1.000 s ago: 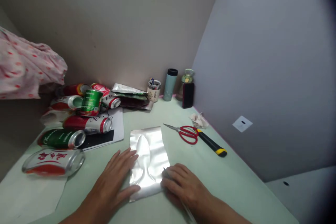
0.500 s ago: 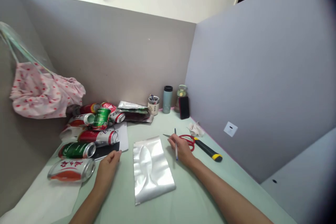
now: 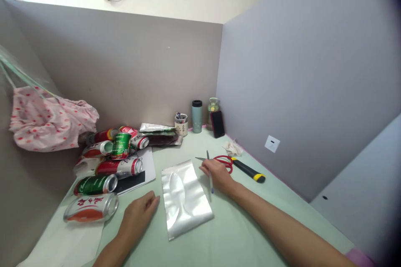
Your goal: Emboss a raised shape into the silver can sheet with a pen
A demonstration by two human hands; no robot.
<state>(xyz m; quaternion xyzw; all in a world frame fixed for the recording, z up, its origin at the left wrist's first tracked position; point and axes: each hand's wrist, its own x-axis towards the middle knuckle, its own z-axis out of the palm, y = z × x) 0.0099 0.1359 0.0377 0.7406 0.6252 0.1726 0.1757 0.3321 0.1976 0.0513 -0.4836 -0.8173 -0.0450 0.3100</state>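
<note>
Since the earlier frame your left hand (image 3: 138,212) has slid in from beside the cans (image 3: 108,162) to rest on the desk (image 3: 247,217) just left of the silver foil pouch (image 3: 186,198), fingers loosely curled and holding nothing, while the pouch lies flat mid-desk between both hands. Your right hand (image 3: 219,175) is closed round a pen (image 3: 209,171), resting just right of the pouch's top edge, w/ the red scissors (image 3: 221,161) & utility knife (image 3: 249,171) right behind it. Looks like you're set to mark the pouch, not yet begun; next you'd prob. pin it w/ the left hand and bring the pen tip onto the foil.
</note>
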